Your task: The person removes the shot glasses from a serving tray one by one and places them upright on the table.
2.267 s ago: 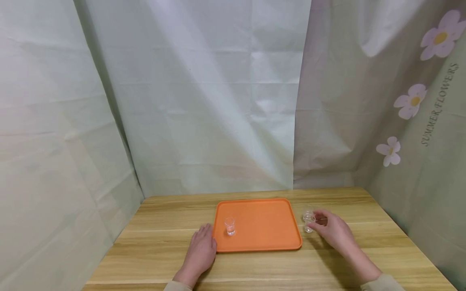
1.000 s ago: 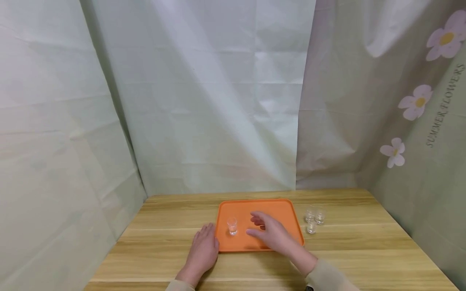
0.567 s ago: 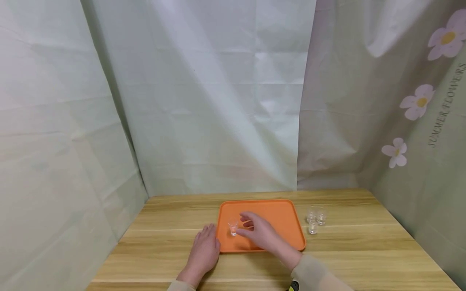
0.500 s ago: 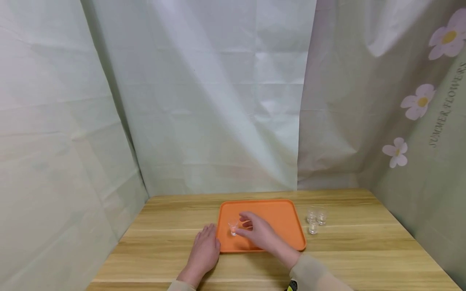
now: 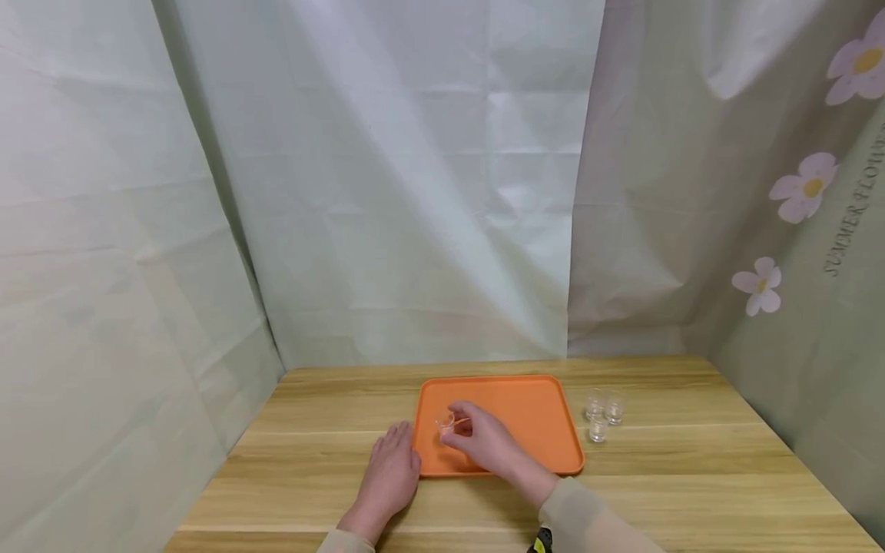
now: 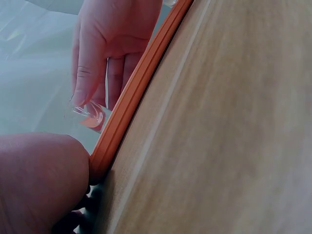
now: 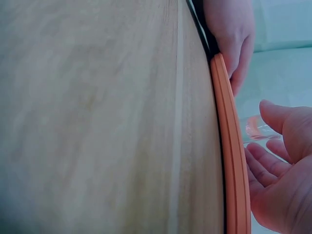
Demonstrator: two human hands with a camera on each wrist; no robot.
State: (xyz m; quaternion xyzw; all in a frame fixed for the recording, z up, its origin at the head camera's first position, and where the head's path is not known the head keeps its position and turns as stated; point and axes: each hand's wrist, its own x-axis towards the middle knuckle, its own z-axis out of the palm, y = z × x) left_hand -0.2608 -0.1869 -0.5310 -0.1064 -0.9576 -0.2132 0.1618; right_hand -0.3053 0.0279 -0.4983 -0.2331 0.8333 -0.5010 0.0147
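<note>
A small clear shot glass is over the left part of the orange tray, pinched between the thumb and fingers of my right hand. The fingers partly cover the glass; the left wrist view shows the glass at the thumb tip, just above the tray's rim. My left hand lies with its fingers extended on the table, its thumb side against the tray's left edge.
Three more clear shot glasses stand close together on the wooden table, right of the tray. Pale fabric hangs behind the table and along both sides.
My right hand came away from the glasses on the right, moved left over the tray and took hold of the shot glass there, which now sits slightly higher. The left hand stayed by the tray.
</note>
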